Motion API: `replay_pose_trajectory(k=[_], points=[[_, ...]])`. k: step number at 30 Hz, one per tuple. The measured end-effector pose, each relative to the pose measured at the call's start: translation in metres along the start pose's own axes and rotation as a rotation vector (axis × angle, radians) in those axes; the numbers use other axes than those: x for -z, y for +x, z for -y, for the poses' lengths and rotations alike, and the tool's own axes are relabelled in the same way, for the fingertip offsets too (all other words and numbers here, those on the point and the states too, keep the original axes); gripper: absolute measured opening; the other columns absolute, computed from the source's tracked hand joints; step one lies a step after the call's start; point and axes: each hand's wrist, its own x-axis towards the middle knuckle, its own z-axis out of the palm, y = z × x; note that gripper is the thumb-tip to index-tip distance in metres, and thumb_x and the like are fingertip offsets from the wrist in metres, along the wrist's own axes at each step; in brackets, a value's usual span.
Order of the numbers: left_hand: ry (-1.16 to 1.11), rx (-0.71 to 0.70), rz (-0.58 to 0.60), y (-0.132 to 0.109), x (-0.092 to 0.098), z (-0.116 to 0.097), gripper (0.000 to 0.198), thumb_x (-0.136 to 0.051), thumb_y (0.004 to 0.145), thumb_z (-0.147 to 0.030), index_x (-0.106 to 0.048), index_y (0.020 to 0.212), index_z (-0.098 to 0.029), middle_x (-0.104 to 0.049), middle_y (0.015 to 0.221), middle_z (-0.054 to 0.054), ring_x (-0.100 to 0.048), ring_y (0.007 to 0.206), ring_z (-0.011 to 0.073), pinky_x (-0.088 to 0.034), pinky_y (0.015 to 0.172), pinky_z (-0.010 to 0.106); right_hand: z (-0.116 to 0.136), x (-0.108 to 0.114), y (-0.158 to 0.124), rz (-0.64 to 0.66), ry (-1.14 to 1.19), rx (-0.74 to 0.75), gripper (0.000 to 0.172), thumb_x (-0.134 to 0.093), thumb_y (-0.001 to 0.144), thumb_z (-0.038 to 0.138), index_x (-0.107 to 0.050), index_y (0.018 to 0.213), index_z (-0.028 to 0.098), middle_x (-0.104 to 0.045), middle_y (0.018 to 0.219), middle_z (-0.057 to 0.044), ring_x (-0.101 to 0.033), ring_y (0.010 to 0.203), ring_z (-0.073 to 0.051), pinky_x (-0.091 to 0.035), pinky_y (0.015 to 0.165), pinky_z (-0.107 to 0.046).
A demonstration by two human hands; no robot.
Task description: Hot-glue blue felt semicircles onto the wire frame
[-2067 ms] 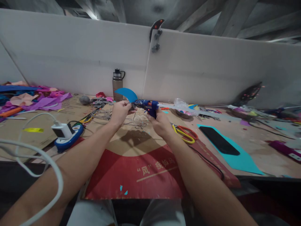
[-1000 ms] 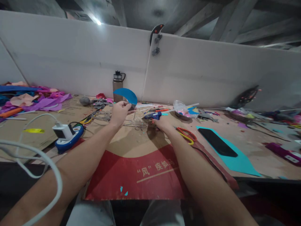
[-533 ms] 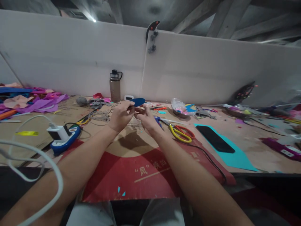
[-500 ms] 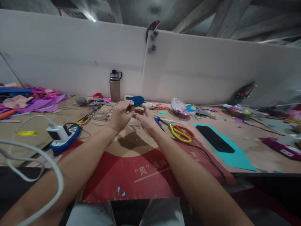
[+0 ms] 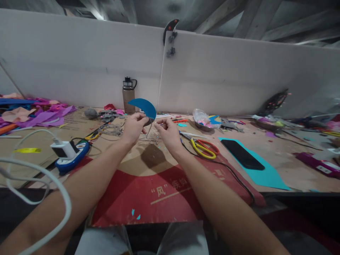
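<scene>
In the head view a blue crescent-shaped piece [image 5: 145,105], flat like felt or card, stands up from the fingers of my left hand [image 5: 134,130], which pinches its lower end. A thin dark cord [image 5: 150,129] hangs just below that end. Close on the right, the thumb and fingertips of my right hand [image 5: 168,134] are pressed together on something too small to make out. Both hands are raised over a red and tan cardboard sheet [image 5: 127,202]. Scissors [image 5: 204,148] with yellow and red handles lie right of my right hand.
A water bottle [image 5: 129,96] stands by the white partition [image 5: 217,78]. At right a black phone [image 5: 243,154] rests on turquoise sheet [image 5: 273,180]. A blue power strip [image 5: 71,161] with a white cable is at left, near colourful scraps [image 5: 42,115]. Another crescent [image 5: 170,30] hangs on the partition.
The blue crescent has turned from lying nearly edge-on to standing above my left hand, its curved face now visible. My hands have moved slightly apart.
</scene>
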Motion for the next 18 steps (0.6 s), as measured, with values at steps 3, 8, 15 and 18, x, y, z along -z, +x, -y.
replay_pose_trajectory(k=[3,8,15,18], points=[[0.112,-0.057,0.001,-0.004,0.000,-0.005,0.008,-0.062,0.068,-0.025,-0.064,0.069,-0.017,-0.062,0.071,0.001,-0.049,0.047,0.0075,-0.040,0.041,0.019,-0.002,-0.005,0.003,-0.014,0.179,-0.011,0.027,-0.062,0.070,0.034,-0.047,0.089,0.021,-0.053,0.077,0.003,-0.051,0.070,-0.010,-0.044,0.068,-0.026],[0.284,-0.268,-0.052,-0.011,-0.001,-0.016,0.005,-0.062,0.066,-0.016,-0.067,0.068,-0.017,-0.065,0.088,0.004,-0.060,0.084,0.0150,-0.049,0.072,0.021,-0.003,-0.018,0.002,0.140,0.517,-0.128,0.043,-0.065,0.065,0.030,-0.037,0.098,0.024,-0.055,0.076,0.005,-0.056,0.069,-0.010,-0.048,0.069,-0.028],[-0.119,0.001,0.036,-0.009,-0.006,-0.008,0.011,-0.064,0.068,-0.024,-0.062,0.070,-0.013,-0.062,0.077,0.003,-0.061,0.066,0.0116,-0.055,0.065,0.027,-0.004,-0.005,0.002,-0.021,0.175,-0.059,0.024,-0.057,0.074,0.039,-0.050,0.086,0.020,-0.050,0.069,0.003,-0.046,0.060,-0.009,-0.040,0.057,-0.023],[-0.258,0.066,0.058,-0.008,-0.009,-0.004,0.013,-0.066,0.066,-0.021,-0.058,0.067,-0.012,-0.061,0.077,0.003,-0.062,0.072,0.0123,-0.056,0.074,0.032,-0.002,-0.001,0.003,-0.020,0.157,-0.006,0.021,-0.054,0.075,0.039,-0.054,0.079,0.018,-0.051,0.069,0.002,-0.044,0.061,-0.010,-0.039,0.059,-0.024]])
